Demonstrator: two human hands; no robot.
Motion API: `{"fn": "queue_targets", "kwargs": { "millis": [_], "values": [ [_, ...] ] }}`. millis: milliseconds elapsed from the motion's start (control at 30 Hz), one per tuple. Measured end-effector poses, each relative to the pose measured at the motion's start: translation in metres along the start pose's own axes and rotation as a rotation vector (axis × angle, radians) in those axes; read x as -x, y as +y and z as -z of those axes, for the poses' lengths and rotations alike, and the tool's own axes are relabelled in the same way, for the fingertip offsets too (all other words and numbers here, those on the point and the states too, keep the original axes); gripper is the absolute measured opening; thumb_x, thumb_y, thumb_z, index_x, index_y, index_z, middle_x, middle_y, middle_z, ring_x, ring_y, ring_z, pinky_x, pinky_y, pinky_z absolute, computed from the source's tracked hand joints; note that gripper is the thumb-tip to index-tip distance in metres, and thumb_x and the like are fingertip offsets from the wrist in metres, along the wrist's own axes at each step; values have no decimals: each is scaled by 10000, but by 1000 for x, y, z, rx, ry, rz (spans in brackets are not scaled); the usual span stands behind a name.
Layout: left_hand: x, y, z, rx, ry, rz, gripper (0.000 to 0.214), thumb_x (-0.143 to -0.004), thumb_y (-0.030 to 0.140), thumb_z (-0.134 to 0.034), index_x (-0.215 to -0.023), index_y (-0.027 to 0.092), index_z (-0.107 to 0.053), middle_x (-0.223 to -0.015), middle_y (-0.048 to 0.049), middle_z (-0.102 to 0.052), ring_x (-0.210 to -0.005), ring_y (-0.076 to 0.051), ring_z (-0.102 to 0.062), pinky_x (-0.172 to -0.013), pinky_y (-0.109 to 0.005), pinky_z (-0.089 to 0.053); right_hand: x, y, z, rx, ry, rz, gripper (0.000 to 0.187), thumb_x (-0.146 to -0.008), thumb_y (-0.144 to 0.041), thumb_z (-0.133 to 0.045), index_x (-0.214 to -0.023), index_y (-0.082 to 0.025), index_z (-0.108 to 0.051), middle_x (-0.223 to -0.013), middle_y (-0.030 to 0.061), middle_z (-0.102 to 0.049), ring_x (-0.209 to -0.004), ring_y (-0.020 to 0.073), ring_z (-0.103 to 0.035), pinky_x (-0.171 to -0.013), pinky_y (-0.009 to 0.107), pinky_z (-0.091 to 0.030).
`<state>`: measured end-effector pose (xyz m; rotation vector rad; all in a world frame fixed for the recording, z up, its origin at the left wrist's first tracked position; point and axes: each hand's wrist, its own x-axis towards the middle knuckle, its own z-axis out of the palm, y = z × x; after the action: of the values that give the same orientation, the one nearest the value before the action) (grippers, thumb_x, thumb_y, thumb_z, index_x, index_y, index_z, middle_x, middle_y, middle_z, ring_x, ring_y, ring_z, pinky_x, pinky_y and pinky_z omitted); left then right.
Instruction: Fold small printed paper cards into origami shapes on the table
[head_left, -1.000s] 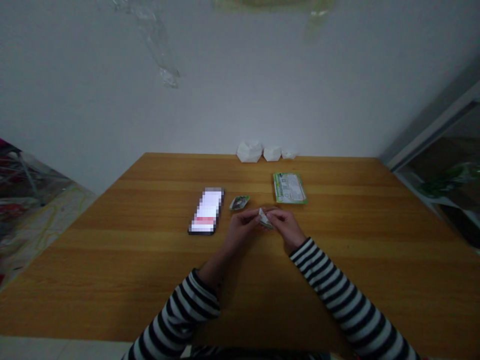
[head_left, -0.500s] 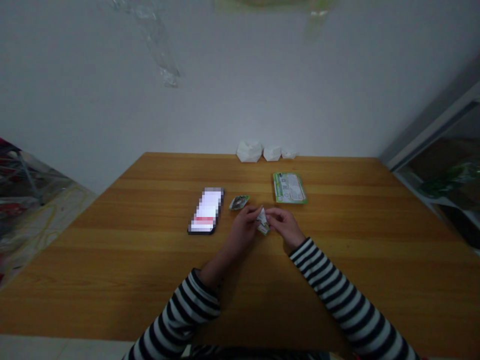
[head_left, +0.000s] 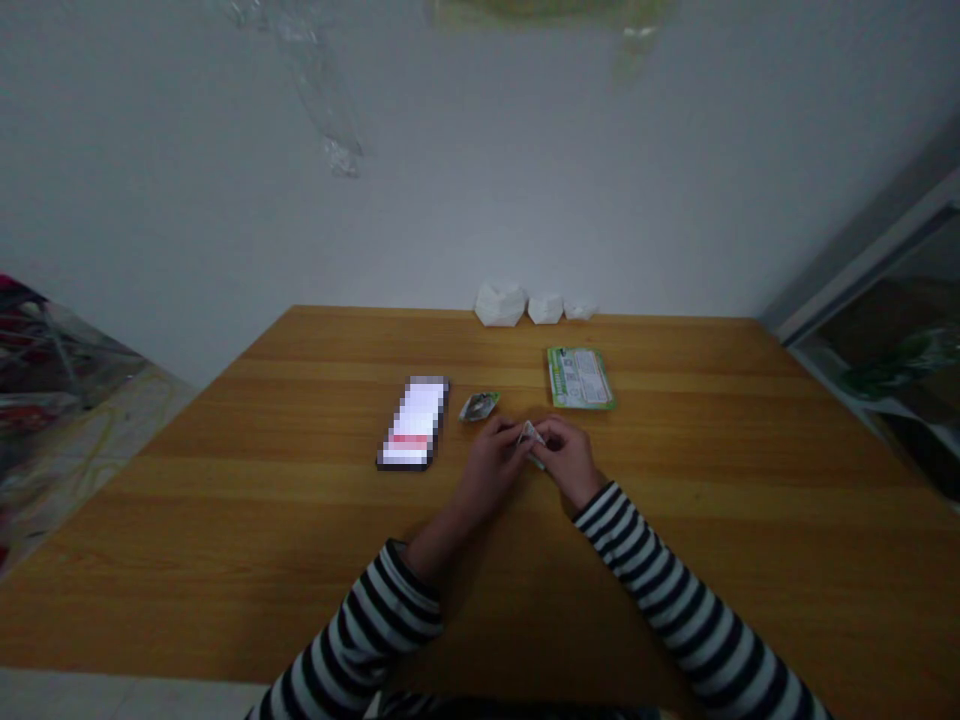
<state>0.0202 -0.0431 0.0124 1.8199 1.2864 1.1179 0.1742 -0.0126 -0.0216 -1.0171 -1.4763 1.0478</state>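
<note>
Both my hands meet over the middle of the wooden table (head_left: 225, 520). My left hand (head_left: 491, 468) and my right hand (head_left: 571, 460) each pinch a small folded piece of printed paper (head_left: 531, 438) between the fingertips, just above the tabletop. A second small folded paper piece (head_left: 478, 404), dark with green, lies on the table just beyond my left hand. Both sleeves are black-and-white striped.
A phone (head_left: 413, 423) with a lit screen lies left of my hands. A green-and-white packet (head_left: 579, 377) lies flat behind my right hand. Three white folded paper shapes (head_left: 525, 303) stand at the table's far edge by the wall. A window frame is at the right.
My hands have drawn closer together around the folded paper, and the paper has turned between my fingers. The other things on the table have not moved.
</note>
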Motion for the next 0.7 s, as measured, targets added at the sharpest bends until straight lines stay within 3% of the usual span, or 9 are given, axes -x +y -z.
{"fn": "queue_targets", "kwargs": {
  "millis": [67,167,267,367,500,700],
  "values": [
    [-2,-4,2,36,57,58,284,-941,343,-548,-933,155,-761,-896,-83,-681,-848,-214,-623,-806,-345,-504,-1,-2,2,2,26,5,146,-752,-313,-763,-674,-196,-724,-715,16,-640,-677,157,-578,-633,281,-465],
    [-5,-8,6,220,56,178,297,-903,387,-595,-952,143,-757,-887,-79,-737,-825,-223,-658,-783,-349,-523,-3,-5,6,-120,-15,-114,234,-764,-420,-767,-715,-192,-754,-690,23,-684,-658,167,-597,-629,293,-483],
    [-6,-9,9,373,40,217,344,-857,402,-658,-1068,138,-722,-877,-80,-751,-832,-228,-686,-768,-344,-542,-3,-6,8,-291,-82,-213,290,-749,-446,-788,-914,-208,-786,-758,28,-748,-694,181,-653,-681,313,-526],
    [-6,-9,11,319,102,185,356,-872,374,-651,-1155,158,-673,-873,-74,-746,-806,-209,-693,-745,-328,-546,-3,-6,9,-369,-94,-207,394,-759,-424,-795,-1112,-255,-755,-900,37,-785,-810,201,-705,-793,353,-554],
    [-6,-10,12,183,61,79,255,-862,341,-679,-1044,173,-739,-1065,-111,-754,-990,-244,-689,-913,-398,-524,-5,-7,15,-341,-171,-156,334,-790,-423,-777,-1083,-265,-775,-1155,70,-761,-1075,244,-692,-987,425,-510],
    [-7,-14,14,224,-3,115,487,-721,340,-832,-1167,174,-732,-1210,-144,-724,-1070,-283,-680,-954,-447,-526,-10,-9,26,-335,-297,-131,517,-689,-329,-871,-1185,-284,-734,-1304,74,-694,-1203,260,-640,-1100,473,-438]
  ]
}}
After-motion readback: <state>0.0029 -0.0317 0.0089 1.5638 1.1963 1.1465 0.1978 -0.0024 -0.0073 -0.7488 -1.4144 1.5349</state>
